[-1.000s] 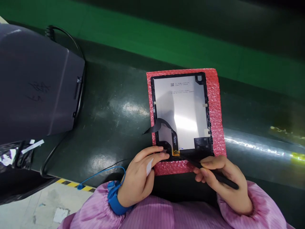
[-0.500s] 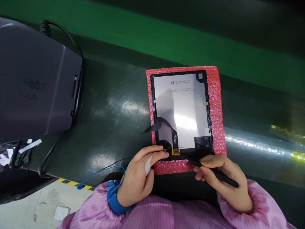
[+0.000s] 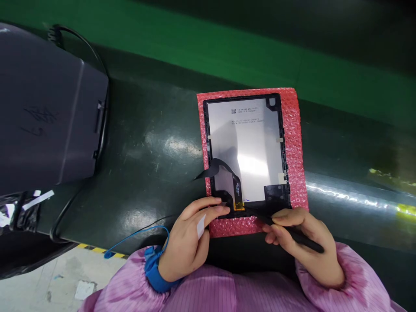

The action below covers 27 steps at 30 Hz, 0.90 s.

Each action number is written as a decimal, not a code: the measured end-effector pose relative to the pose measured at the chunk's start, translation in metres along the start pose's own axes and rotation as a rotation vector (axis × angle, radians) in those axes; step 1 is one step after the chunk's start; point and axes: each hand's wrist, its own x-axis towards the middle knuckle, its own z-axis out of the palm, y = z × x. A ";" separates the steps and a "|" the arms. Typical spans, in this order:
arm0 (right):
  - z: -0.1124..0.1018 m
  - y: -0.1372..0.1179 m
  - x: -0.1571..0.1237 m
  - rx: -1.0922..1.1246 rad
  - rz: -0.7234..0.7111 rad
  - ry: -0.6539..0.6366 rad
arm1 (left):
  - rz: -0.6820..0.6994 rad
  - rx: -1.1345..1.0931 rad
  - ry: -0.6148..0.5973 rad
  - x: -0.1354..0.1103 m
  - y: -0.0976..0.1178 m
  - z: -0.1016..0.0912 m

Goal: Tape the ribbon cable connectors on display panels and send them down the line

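A tablet display panel [image 3: 224, 117] lies back side up, its silver back framed in black. A black flex cable [image 3: 238, 184] runs along its lower part to an orange connector strip [image 3: 239, 207] near the bottom edge, while the cable's free end curls out past the left edge. My left hand [image 3: 191, 234] rests two outstretched fingertips on the panel's lower left corner, left of the strip. In my right hand [image 3: 302, 242] are slim black tweezers [image 3: 307, 241], held like a pen. Their tip points at the right end of the strip; whether it touches I cannot tell.
Pink bubble wrap [image 3: 296, 164] lies under the panel on the dark green table [image 3: 146, 117]. A large dark grey machine [image 3: 42, 108] with a black cable stands at the left. A blue wrist strap [image 3: 157, 273] circles my left wrist, its cord [image 3: 136, 236] trailing left.
The view has shifted slightly, so everything sits a little further left. Both hands keep nearly the same place at the panel, and the tweezers stay in my right hand.
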 end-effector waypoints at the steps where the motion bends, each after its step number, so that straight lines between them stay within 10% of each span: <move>1: 0.000 0.000 0.000 0.002 0.004 0.003 | 0.001 0.001 -0.002 0.000 0.000 0.000; 15: 0.000 -0.003 0.003 -0.028 0.021 0.008 | 0.180 0.327 -0.037 0.002 -0.002 0.008; 27: 0.002 -0.002 0.004 0.312 -0.084 0.301 | 0.259 0.518 -0.091 0.003 0.002 0.018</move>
